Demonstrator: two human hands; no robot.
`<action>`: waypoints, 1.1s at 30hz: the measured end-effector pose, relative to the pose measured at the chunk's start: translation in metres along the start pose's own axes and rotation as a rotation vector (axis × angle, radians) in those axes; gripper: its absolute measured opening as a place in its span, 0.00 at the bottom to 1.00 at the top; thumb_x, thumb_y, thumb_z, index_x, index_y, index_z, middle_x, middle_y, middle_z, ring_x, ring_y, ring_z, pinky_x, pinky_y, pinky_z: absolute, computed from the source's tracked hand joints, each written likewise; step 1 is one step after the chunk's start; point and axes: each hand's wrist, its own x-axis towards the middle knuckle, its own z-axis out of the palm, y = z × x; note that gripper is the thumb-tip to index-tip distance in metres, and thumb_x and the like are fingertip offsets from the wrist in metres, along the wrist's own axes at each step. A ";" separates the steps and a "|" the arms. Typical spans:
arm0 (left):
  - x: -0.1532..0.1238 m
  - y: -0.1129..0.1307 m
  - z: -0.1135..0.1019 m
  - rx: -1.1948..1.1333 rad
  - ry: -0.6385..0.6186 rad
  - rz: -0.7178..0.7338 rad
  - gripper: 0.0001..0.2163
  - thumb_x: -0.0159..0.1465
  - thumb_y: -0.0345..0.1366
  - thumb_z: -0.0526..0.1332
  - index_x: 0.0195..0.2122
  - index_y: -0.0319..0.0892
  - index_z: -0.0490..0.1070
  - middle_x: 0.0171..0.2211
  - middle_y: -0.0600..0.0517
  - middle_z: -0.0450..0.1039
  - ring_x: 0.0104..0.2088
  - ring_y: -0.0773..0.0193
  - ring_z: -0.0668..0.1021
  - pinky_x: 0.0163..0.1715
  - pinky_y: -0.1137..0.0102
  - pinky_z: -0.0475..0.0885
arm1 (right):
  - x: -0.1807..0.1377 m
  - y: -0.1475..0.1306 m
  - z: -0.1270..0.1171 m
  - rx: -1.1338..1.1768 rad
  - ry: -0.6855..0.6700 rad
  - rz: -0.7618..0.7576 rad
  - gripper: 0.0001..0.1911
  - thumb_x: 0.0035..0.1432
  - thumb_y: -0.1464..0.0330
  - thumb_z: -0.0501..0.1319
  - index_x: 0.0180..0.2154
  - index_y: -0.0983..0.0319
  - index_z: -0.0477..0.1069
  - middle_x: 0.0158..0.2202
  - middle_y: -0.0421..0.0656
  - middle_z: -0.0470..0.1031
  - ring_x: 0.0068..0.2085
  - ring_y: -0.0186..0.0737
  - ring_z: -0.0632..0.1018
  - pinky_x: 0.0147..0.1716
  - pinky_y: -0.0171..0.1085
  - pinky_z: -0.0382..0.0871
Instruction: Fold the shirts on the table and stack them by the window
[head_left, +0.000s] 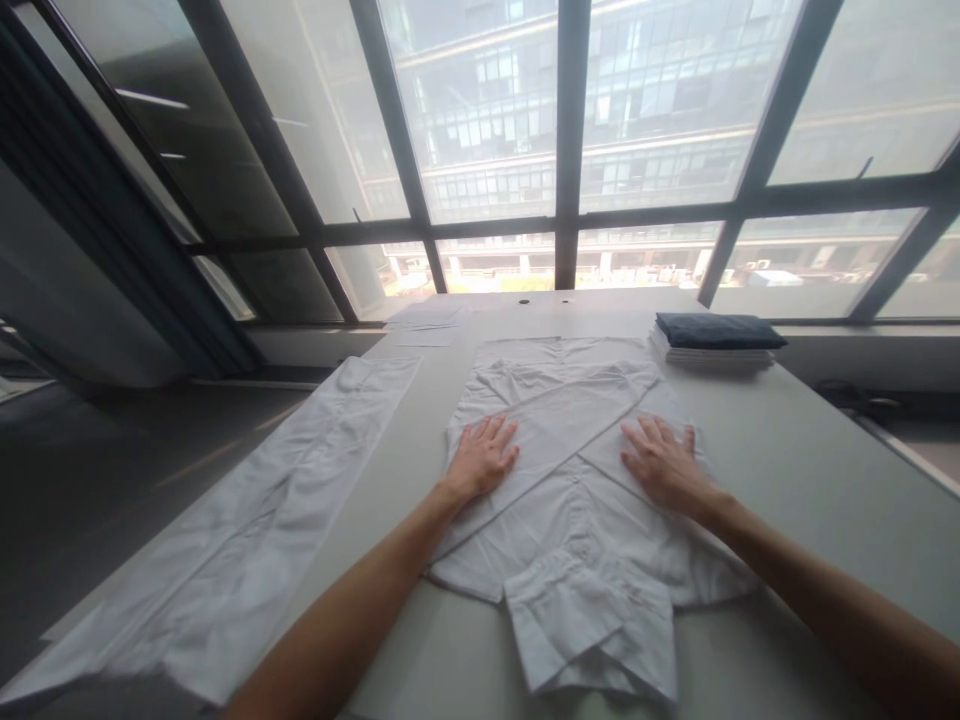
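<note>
A white shirt (570, 400) lies flat on the pale table (795, 450), its sides and sleeves folded inward and crossing over the middle, cuffs toward me. My left hand (484, 457) rests palm down on the shirt's left half, fingers stretched out. My right hand (664, 462) lies flat on the right half, fingers spread. Neither hand holds anything.
A second white garment (255, 540) lies stretched along the table's left edge. A stack of folded clothes (716, 340), dark blue on top, sits at the far right. Thin white sheets (427, 320) lie at the far left. Large windows stand behind the table.
</note>
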 end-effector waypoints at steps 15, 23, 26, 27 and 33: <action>0.032 -0.042 0.000 -0.014 0.071 0.018 0.24 0.74 0.43 0.52 0.70 0.47 0.61 0.72 0.46 0.56 0.72 0.47 0.56 0.68 0.43 0.55 | 0.047 -0.020 -0.001 -0.646 -0.474 0.127 0.33 0.73 0.54 0.41 0.73 0.59 0.50 0.76 0.55 0.42 0.74 0.63 0.46 0.66 0.70 0.42; 0.024 -0.067 0.006 -0.016 -0.042 -0.042 0.26 0.75 0.49 0.48 0.72 0.48 0.58 0.73 0.46 0.52 0.73 0.42 0.54 0.68 0.41 0.52 | 0.048 -0.011 0.002 -0.673 -0.440 0.105 0.33 0.73 0.53 0.41 0.73 0.58 0.50 0.76 0.54 0.43 0.74 0.61 0.46 0.67 0.68 0.41; 0.028 -0.067 0.004 -0.029 0.029 -0.031 0.25 0.75 0.46 0.48 0.71 0.47 0.60 0.72 0.44 0.56 0.72 0.43 0.56 0.67 0.41 0.54 | 0.049 -0.012 0.002 -0.678 -0.437 0.115 0.33 0.73 0.53 0.41 0.73 0.58 0.50 0.76 0.53 0.43 0.74 0.61 0.47 0.67 0.68 0.41; 0.026 -0.065 0.003 -0.022 0.054 -0.028 0.25 0.75 0.45 0.49 0.71 0.46 0.60 0.71 0.44 0.57 0.72 0.43 0.57 0.67 0.40 0.55 | 0.049 -0.012 0.002 -0.681 -0.436 0.115 0.33 0.73 0.53 0.41 0.73 0.58 0.50 0.76 0.53 0.44 0.74 0.61 0.47 0.67 0.68 0.41; -0.017 -0.044 -0.002 -0.007 0.040 0.170 0.23 0.76 0.39 0.46 0.70 0.46 0.61 0.71 0.46 0.58 0.72 0.51 0.58 0.69 0.47 0.54 | 0.048 -0.014 0.001 -0.693 -0.436 0.102 0.33 0.73 0.54 0.41 0.73 0.59 0.51 0.76 0.54 0.44 0.74 0.61 0.48 0.67 0.67 0.42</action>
